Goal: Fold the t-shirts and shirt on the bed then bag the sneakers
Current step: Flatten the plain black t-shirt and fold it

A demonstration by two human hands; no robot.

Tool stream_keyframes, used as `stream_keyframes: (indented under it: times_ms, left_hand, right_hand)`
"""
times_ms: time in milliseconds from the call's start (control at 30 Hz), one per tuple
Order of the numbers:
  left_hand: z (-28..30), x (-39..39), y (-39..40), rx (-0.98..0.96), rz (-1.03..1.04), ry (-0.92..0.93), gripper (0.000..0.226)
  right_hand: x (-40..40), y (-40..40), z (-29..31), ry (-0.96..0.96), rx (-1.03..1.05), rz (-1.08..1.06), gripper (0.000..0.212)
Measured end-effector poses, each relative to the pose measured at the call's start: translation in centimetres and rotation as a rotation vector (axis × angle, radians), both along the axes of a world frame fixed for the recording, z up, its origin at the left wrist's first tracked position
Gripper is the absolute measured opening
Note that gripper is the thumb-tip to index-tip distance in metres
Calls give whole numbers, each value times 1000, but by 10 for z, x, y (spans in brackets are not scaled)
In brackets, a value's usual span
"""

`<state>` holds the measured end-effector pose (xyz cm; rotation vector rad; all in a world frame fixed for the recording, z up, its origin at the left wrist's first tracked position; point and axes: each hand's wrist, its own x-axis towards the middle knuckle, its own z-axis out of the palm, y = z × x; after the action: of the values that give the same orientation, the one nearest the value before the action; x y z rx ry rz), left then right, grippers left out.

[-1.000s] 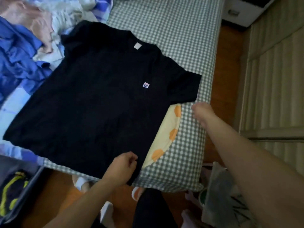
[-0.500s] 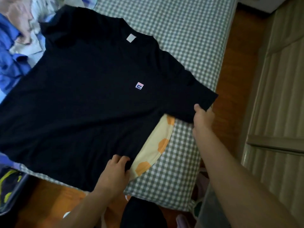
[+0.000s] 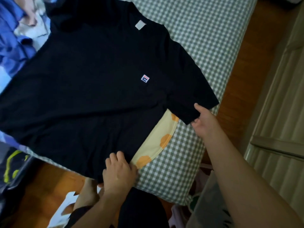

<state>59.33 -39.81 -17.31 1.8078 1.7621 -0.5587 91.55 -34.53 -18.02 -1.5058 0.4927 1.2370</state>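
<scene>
black t-shirt (image 3: 98, 96) lies spread flat, front up, across the checked bed (image 3: 205, 46), its hem hanging over the near edge and a yellow cloth with orange spots (image 3: 158, 143) showing from beneath it. left hand (image 3: 119, 170) curls its fingers onto the hem corner, gripping the fabric, while right hand (image 3: 204, 120) pinches the sleeve edge. blue clothes (image 3: 14, 38) lie heaped at the far left.

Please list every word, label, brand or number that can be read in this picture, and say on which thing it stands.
None can be read.
Chest patch on the black t-shirt: a small red, white and blue logo, lettering too blurred to read.
White neck tag inside the collar: no print can be made out.
</scene>
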Motion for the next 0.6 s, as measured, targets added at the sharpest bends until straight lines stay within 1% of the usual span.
stream_keyframes:
  times_ms: [67,100,167,233,333,367,433,467,500,533,567,600]
  left_hand:
    - [-5,-24,-16,9,43,35,37]
    - [-8,-33,-22,13,54,48,39]
    - [-11,-42,-28,28,53,44,39]
    - [-9,-43,-26,33,128,-20,32]
    - [2,-50,-24,2,214,-151,34]
    - [9,-57,-25,20,218,-174,32]
    - [25,-74,-22,70,238,-192,31]
    - [34,-84,-17,99,261,-201,29]
    - [43,-93,-11,132,284,-213,26]
    - [53,-102,-2,169,303,-224,24]
    - [62,-112,9,201,319,-234,24]
    - [69,-121,21,229,328,-247,24]
  right_hand:
    - [-6,5,4,7,-23,-11,27]
    - [-7,7,5,23,-20,-46,30]
    - [-6,11,10,70,17,-122,43]
    - [-3,15,16,101,27,-173,50]
    - [4,20,30,92,95,-204,66]
    - [5,24,40,95,122,-204,64]
    - [0,39,60,110,198,-182,52]
    - [-4,50,72,119,232,-157,52]
    - [-11,63,86,127,264,-120,61]
    - [-17,77,98,127,280,-92,75]
    - [-26,94,112,111,286,-60,83]
    - [-35,112,124,97,303,-29,78]
